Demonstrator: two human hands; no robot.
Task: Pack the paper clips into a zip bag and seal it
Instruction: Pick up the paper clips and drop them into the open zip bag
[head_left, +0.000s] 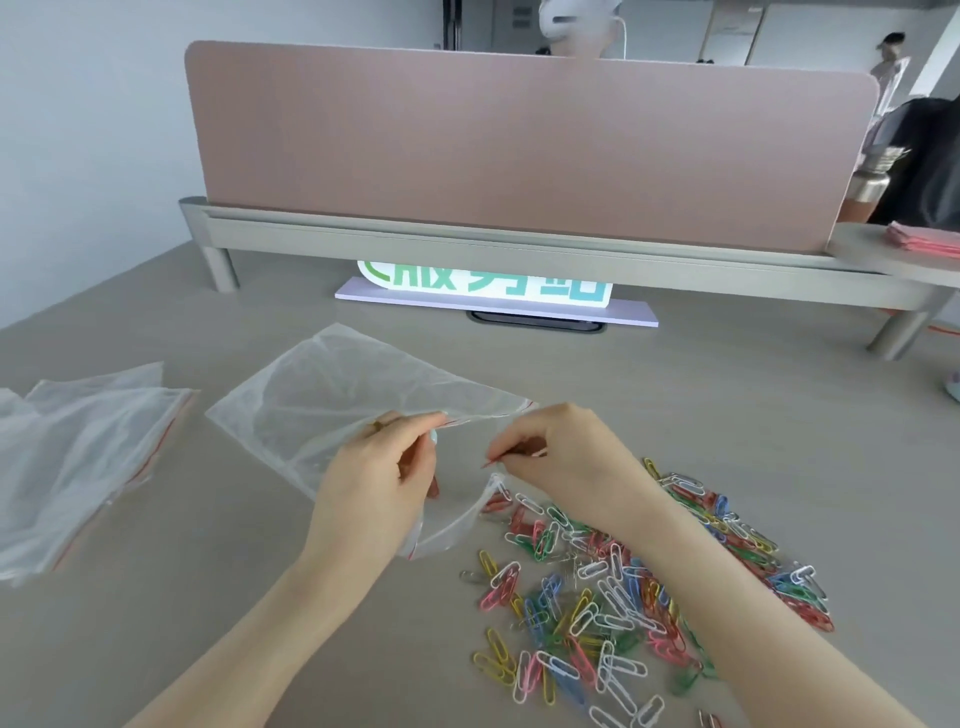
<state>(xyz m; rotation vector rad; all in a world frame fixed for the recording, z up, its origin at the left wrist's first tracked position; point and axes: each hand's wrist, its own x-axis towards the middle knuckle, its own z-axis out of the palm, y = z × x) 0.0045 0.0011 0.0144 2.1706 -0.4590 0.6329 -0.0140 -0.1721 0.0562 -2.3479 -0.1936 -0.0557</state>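
Observation:
A clear zip bag (332, 405) with a red seal strip lies on the grey table (208, 597), its mouth turned toward me. My left hand (379, 473) pinches the upper lip of the mouth. My right hand (550, 452) pinches the lower lip, and the two lips are pulled apart. A heap of coloured paper clips (613, 597) is spread on the table just right of the bag's mouth, under my right forearm. I see no clips inside the bag.
A pile of spare zip bags (78, 457) lies at the left. A pink divider (519, 140) on a grey shelf stands across the back, with a green-lettered sign (488, 286) beneath it. A person (919, 166), a metal bottle and pink papers (924, 239) are at the far right.

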